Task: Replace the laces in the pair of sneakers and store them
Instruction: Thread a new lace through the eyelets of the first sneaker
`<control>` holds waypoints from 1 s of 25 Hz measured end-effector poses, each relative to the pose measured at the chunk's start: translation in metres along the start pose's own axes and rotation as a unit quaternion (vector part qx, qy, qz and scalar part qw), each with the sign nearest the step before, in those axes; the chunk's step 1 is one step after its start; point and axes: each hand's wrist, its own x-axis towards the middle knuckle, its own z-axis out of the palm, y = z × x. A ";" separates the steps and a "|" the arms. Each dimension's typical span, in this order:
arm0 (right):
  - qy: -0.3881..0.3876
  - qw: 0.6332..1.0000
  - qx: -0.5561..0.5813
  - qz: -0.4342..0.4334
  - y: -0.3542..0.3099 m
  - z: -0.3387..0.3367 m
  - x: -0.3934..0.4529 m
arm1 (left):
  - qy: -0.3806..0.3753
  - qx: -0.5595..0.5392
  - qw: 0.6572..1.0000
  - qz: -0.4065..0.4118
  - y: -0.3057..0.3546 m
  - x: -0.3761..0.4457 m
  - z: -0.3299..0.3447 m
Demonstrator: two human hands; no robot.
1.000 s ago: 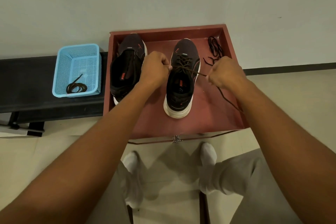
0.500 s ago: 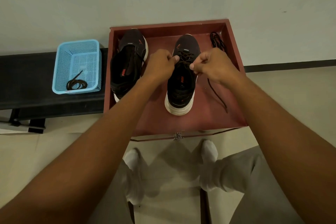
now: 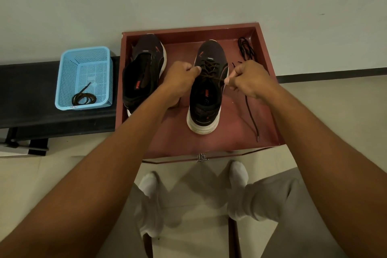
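A blue mesh basket (image 3: 83, 77) on the black bench (image 3: 31, 98) holds a coiled lace (image 3: 83, 98). In the red tray (image 3: 270, 98), the unlaced left sneaker (image 3: 142, 73) lies toe toward the wall. The left hand (image 3: 180, 81) pinches the brown lace (image 3: 211, 73) at the right sneaker (image 3: 209, 90), also toe-to-wall. The right hand (image 3: 249, 81) pinches the lace's other end; its tail trails toward the tray's near rim. A spare lace bundle (image 3: 246, 50) sits in the far right corner.

bare tray floor (image 3: 180, 136) lies open before both sneakers (image 3: 206, 88).
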 end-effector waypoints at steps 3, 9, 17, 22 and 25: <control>-0.006 1.000 -0.008 0.003 0.003 -0.004 0.000 | -0.007 -0.008 1.000 -0.012 -0.004 -0.003 -0.008; -0.079 0.978 0.194 0.008 0.003 -0.007 -0.009 | -0.101 -0.105 0.989 -0.024 -0.004 -0.012 -0.025; -0.133 0.880 0.448 0.080 -0.008 0.002 -0.002 | -0.141 -0.154 0.978 0.013 0.003 -0.018 -0.041; -0.118 0.862 0.490 0.045 -0.007 0.001 0.000 | -0.118 -0.202 0.972 -0.001 0.008 -0.017 -0.044; -0.093 0.861 0.498 0.035 -0.010 0.006 0.003 | -0.125 -0.252 0.960 -0.004 0.012 -0.019 -0.043</control>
